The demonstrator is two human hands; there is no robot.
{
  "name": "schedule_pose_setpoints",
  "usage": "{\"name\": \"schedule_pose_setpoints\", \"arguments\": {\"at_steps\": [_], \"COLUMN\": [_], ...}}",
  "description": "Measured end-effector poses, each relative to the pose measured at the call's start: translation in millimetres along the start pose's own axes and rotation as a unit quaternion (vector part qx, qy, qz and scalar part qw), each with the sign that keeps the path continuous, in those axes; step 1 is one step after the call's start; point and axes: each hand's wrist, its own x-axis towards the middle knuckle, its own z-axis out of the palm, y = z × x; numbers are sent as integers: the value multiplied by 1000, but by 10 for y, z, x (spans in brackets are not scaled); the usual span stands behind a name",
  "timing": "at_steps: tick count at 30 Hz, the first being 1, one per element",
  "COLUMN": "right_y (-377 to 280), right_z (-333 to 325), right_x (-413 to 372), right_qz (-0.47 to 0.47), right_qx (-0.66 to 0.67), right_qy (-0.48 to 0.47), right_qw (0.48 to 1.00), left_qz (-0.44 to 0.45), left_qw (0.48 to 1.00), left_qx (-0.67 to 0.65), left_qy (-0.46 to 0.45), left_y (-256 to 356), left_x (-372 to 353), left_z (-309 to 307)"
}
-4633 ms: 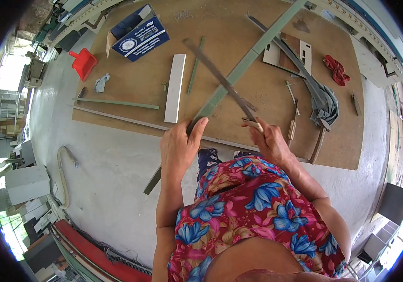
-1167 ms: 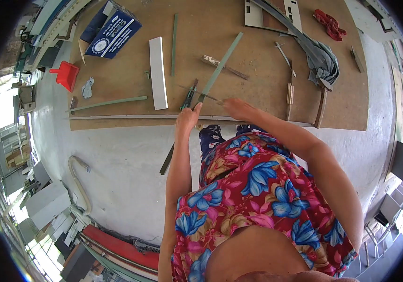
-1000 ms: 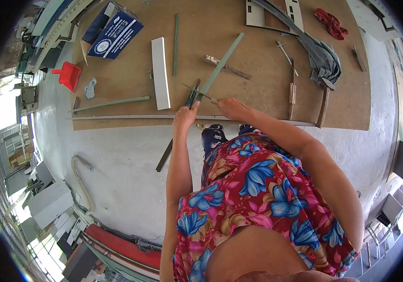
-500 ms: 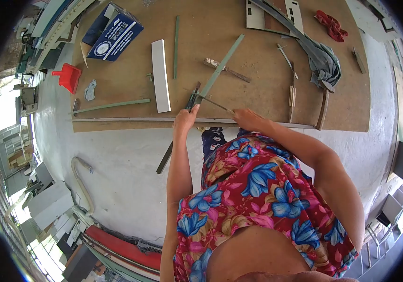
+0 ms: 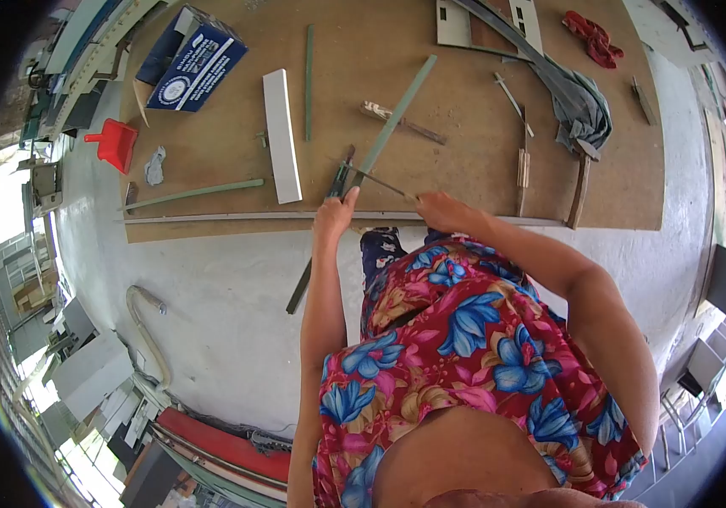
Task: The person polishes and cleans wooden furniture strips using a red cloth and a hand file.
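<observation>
Tabletop: a broad, flat brown board [image 5: 481, 182], matt and specked with crumbs near its middle.
Bar: a long, straight, dull green strip [image 5: 403, 106] slants over the board's near middle, its darker lower end jutting past the edge. 4.6 seconds ago it loomed larger, reaching the top of the view.
Edge strip: a thin, pale, straight length [image 5: 227, 218] runs along the near edge, beneath the hands' side of the work.
Carton: an open blue-and-white cardboard box [image 5: 198, 68], tilted, far left.
White piece: a smooth, rectangular white block [image 5: 282, 135] lies between carton and bar.
Left hand: the person's left hand [image 5: 332, 216] is wrapped round the bar, thumb uppermost; its undersides are hidden.
Right hand: the person's right hand [image 5: 443, 212] is curled round the blade's near end; compared with one second ago, it sits farther from the bar.
Blade: a thin, dark metal blade [image 5: 384, 184] meets the bar just above the left hand; less of it now extends beyond.
Obstacle: a tool with a mottled pale handle [image 5: 422, 131] lies crosswise under the bar.
</observation>
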Motion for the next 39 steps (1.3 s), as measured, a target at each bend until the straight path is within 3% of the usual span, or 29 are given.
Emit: {"name": "schedule_pose_setpoints", "arguments": {"at_steps": [1, 4, 7, 10, 13, 16, 19, 22, 25, 28, 31, 34, 37, 39], "right_y": [105, -325, -444, -226, -132, -259, -339, -6, -108, 24, -476, 101, 183, 130], "right_z": [73, -159, -203, -207, -165, -215, -59, -17, -210, -82, -319, 50, -5, -123], "right_x": [111, 535, 349, -219, -172, 404, 387, -97, -295, 395, 123, -103, -437, -196], "right_qz": [-36, 55, 81, 18, -14, 39, 78, -45, -15, -1, 50, -111, 6, -8], "right_qx": [-31, 57, 74, 56, -47, 4, 44, -17, 7, -50, 32, -55, 19, 10], "right_qy": [-20, 37, 24, 25, 7, 18, 49, -14, 55, -16, 34, 3, 72, 6], "right_qw": [999, 996, 994, 998, 999, 999, 995, 999, 998, 999, 998, 992, 997, 1000], "left_qz": [-3, -11, 0, -3, -10, 27, 19, 8, 24, 5, 0, 7, 15, 14], "left_qw": [1000, 1000, 1000, 1000, 1000, 998, 998, 999, 999, 1000, 999, 999, 1000, 1000], "left_qx": [1, 4, -1, 5, 14, 31, 40, 27, 24, 16, 25, 22, 1, 0], "left_qy": [-9, -7, -7, 17, 0, 37, 37, 38, 17, 24, 35, 32, 1, -5], "left_y": [-22, 118, 81, -28, -13, 149, 133, 48, -45, 115, 137, 111, -7, 0], "left_x": [28, -46, -20, 54, 67, -86, -70, -92, -11, -113, -92, -143, -36, -62], "left_z": [36, -59, -105, -17, 28, -30, -119, -141, -30, -63, -175, -141, 14, 136]}}
